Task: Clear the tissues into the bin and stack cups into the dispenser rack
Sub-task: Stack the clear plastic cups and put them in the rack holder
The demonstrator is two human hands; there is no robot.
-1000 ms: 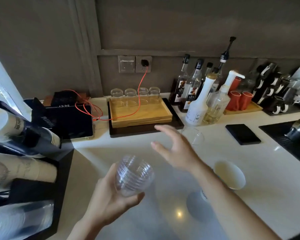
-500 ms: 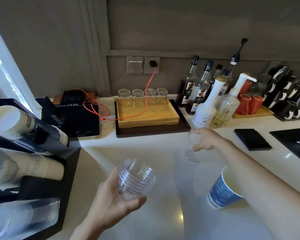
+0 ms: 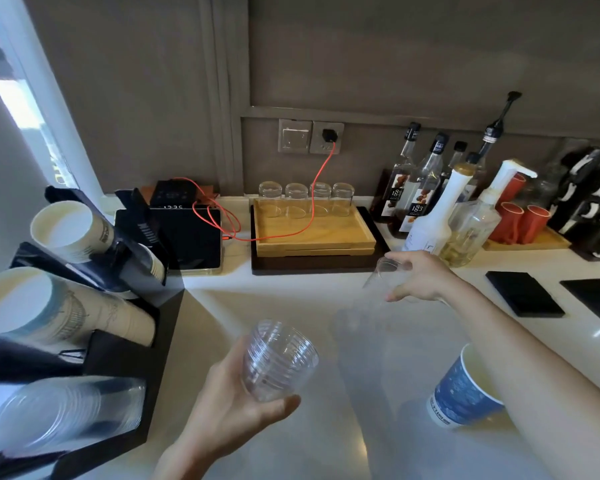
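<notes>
My left hand (image 3: 229, 407) holds a ribbed clear plastic cup (image 3: 278, 360) above the white counter (image 3: 291, 306), mouth tilted up and to the right. My right hand (image 3: 418, 277) grips a second clear plastic cup (image 3: 383, 271), lifted off the counter and tilted to the left. A blue paper cup (image 3: 463, 393) stands on the counter under my right forearm. The black dispenser rack (image 3: 129, 362) at the left holds stacks of paper cups (image 3: 70, 230) above and clear plastic cups (image 3: 59, 410) at the bottom. No tissues are in sight.
A wooden tray (image 3: 312, 237) with several upturned glasses sits at the back, crossed by a red cable (image 3: 312, 202). Syrup bottles (image 3: 426, 188), orange cups (image 3: 520, 220) and a black coaster (image 3: 523, 294) occupy the right. A black clock device (image 3: 187, 233) stands beside the rack.
My right hand reached forward, closed on the clear cup near the bottles and lifted it off the counter. The left hand kept holding its ribbed cup almost still.
</notes>
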